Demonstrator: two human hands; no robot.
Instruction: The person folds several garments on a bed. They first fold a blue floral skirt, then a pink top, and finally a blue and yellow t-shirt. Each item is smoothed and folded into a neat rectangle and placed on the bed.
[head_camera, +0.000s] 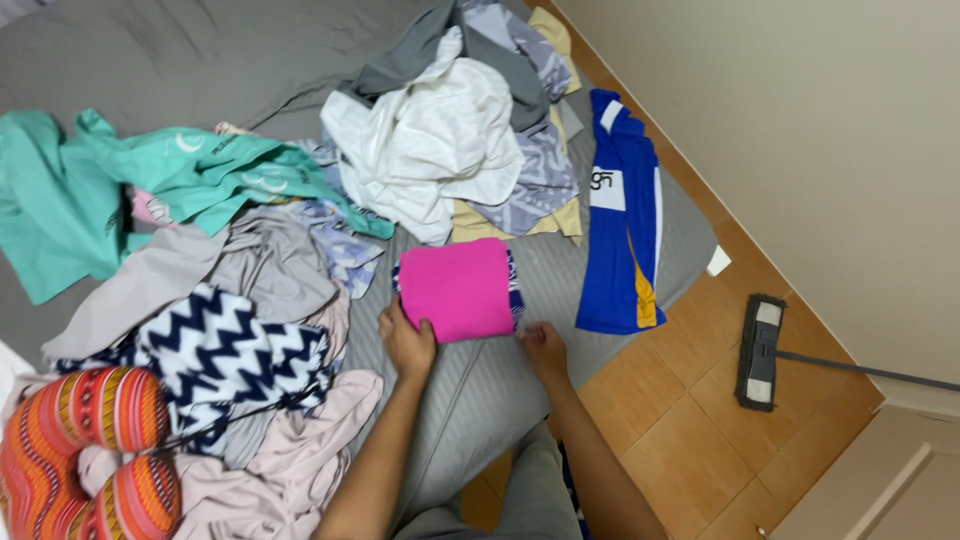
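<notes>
Head view, looking down on a bed (500, 385) covered in a grey sheet, clothes strewn across it.

Left hand (405, 342): I see it resting on the lower left corner of a folded pink garment (457, 288), fingers curled over the edge. The grip looks closed on that corner, pinning or pinching the cloth; thumb hidden, so I can't tell how firm the hold is.

Right hand (543, 347): lying on the sheet just beside the garment's lower right corner, fingers bent down toward the bed. I cannot tell whether this grip grasps anything; it may touch a sliver of dark patterned fabric poking out from under the pink piece.

The pink garment sits flat near the middle of the bed, folded to a rough square, just below the big heap.

Around it:
- A heap topped by a white shirt (430, 140), with grey and pale patterned pieces under and behind it, above the pink piece.
- A blue sports jersey (622, 240) with white and yellow trim, laid out long to the right, near the bed's edge.
- Teal garments (120, 180) spread at upper left.
- A navy and white zigzag piece (225, 350) left of my left hand, over grey and beige cloth.
- Orange striped leggings (80, 450) at lower left.
- On the wooden floor (680, 430) at right, a flat mop (760, 352), handle running toward the wall.
</notes>
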